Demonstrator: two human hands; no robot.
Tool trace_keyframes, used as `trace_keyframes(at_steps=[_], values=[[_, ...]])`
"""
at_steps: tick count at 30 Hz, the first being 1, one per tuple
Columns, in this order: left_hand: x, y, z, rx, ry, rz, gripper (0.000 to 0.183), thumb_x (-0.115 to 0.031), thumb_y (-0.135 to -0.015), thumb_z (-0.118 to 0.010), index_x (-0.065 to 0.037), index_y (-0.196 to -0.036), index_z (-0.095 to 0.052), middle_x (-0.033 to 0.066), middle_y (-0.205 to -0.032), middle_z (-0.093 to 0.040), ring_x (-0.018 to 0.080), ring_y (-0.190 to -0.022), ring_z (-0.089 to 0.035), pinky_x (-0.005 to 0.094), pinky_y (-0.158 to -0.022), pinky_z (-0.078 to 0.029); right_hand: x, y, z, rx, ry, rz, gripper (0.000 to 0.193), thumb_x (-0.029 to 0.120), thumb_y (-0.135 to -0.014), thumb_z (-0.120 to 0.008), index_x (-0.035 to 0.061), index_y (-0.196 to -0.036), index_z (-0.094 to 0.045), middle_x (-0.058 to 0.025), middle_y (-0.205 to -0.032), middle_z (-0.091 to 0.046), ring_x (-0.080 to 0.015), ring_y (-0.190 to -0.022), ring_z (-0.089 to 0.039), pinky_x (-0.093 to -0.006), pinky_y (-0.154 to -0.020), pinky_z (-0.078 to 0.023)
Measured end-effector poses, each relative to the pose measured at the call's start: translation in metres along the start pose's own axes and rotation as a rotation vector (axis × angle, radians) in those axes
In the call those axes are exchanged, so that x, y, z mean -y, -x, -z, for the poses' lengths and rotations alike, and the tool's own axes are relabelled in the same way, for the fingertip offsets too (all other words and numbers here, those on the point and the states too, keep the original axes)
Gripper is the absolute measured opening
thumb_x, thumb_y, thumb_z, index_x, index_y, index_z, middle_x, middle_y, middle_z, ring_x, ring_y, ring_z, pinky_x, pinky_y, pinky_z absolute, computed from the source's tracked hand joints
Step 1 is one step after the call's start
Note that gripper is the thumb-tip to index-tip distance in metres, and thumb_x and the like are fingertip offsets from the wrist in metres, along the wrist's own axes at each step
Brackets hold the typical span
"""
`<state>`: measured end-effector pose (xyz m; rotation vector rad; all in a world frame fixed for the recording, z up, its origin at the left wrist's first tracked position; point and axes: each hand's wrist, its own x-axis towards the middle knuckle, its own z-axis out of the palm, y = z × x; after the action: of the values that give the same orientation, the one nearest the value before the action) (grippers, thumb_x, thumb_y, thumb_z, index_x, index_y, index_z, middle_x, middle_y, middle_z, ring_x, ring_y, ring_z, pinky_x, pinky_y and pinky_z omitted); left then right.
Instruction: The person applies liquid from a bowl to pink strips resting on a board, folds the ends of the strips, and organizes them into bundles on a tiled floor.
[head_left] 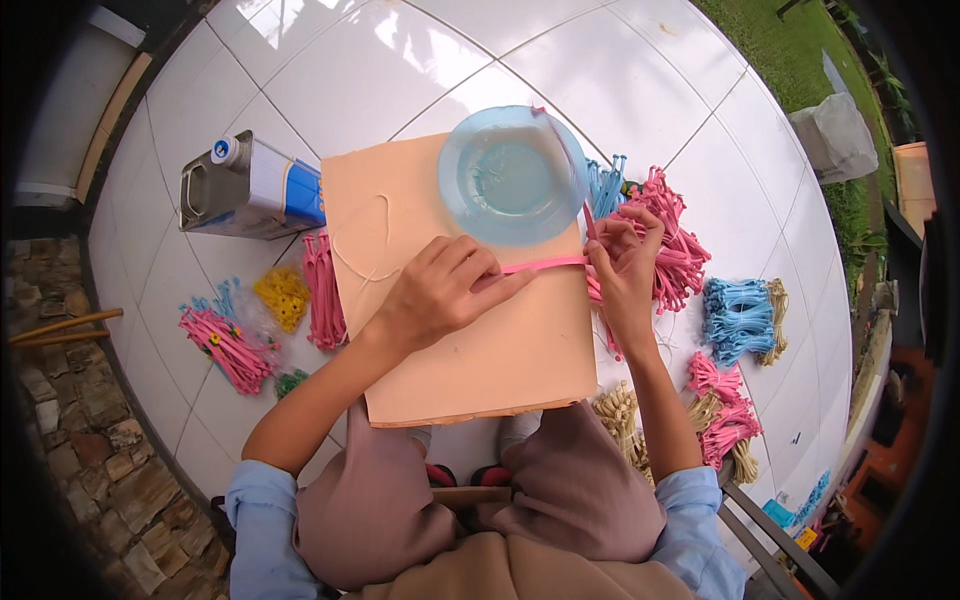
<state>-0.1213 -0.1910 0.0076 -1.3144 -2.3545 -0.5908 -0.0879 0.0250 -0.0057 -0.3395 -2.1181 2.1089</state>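
Note:
A narrow pink strip [545,264] is stretched level between my two hands, above a peach-coloured board on my lap [480,350]. My left hand [435,290] is closed, pinching the strip's left end. At the other end, my right hand [625,262] grips the strip between thumb and fingers. A thin, darker pink length [570,160] runs from near my right hand up to the far rim of a pale blue plate [455,200]; I cannot tell whether it is part of the same strip. Clear liquid seems to lie in the plate. A loose cream cord [388,225] curls on the board's left side.
Left of the board stand a metal can [225,190], yellow pieces [282,297] and pink bundles [235,355]. On the right lie a large pink bundle [680,245], blue bundles [738,318] and beige bundles [622,425]. White floor tiles [330,80] surround everything.

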Motion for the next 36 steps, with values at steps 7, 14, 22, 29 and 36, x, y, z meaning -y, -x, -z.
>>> trace_keyframes(at_steps=[7,14,22,29,36], values=[[-0.007,-0.001,-0.003,-0.123,0.037,-0.16,0.026,-0.009,-0.069,-0.063,-0.016,-0.093,-0.068,-0.0047,-0.074,-0.056,0.0132,-0.068,-0.052,0.0262,-0.061,-0.043,-0.003,0.043,0.026,-0.031,-0.41,-0.12,0.043,-0.003,-0.086,-0.048,0.0107,-0.118,-0.023,-0.0097,-0.1,-0.049,-0.013,-0.08,-0.053,-0.0228,-0.062,-0.046],[-0.034,-0.024,0.064,-0.319,0.26,-0.071,0.019,-0.004,-0.067,-0.068,-0.013,-0.083,-0.064,-0.0014,-0.074,-0.057,0.0154,-0.067,-0.052,0.0281,-0.056,-0.043,0.104,0.072,0.048,0.214,-0.238,0.119,0.054,-0.005,-0.08,-0.061,0.0101,-0.119,-0.026,-0.0088,-0.094,-0.051,-0.0176,-0.092,-0.055,-0.0321,-0.078,-0.05],[-0.032,-0.019,0.207,-0.682,-0.252,-0.19,0.049,-0.013,-0.065,-0.08,-0.025,-0.105,-0.054,-0.003,-0.105,-0.038,0.0144,-0.105,-0.041,0.0369,-0.083,-0.04,0.262,0.082,-0.043,0.482,-0.238,0.128,0.057,0.004,-0.079,-0.067,0.0044,-0.121,-0.029,-0.0103,-0.093,-0.054,-0.02,-0.083,-0.062,-0.0314,-0.072,-0.055],[-0.054,0.0,0.23,-0.327,-0.701,-0.538,0.02,-0.043,-0.081,-0.063,-0.047,-0.097,-0.051,-0.0162,-0.114,-0.04,0.0042,-0.117,-0.035,0.0406,-0.104,-0.026,0.25,0.086,-0.119,0.495,-0.5,-0.137,0.057,0.003,-0.082,-0.064,-0.0056,-0.123,-0.025,-0.0203,-0.102,-0.05,-0.0287,-0.093,-0.061,-0.0303,-0.083,-0.054],[-0.037,0.013,0.249,-0.179,-0.371,-0.267,0.012,-0.02,-0.082,-0.062,-0.014,-0.09,-0.055,0.0004,-0.088,-0.057,0.0163,-0.095,-0.054,0.0355,-0.086,-0.043,0.183,0.066,-0.116,0.667,0.197,0.357,0.041,0.013,-0.088,-0.058,0.0027,-0.123,-0.038,-0.0129,-0.12,-0.048,-0.0195,-0.108,-0.054,-0.0346,-0.085,-0.05]])
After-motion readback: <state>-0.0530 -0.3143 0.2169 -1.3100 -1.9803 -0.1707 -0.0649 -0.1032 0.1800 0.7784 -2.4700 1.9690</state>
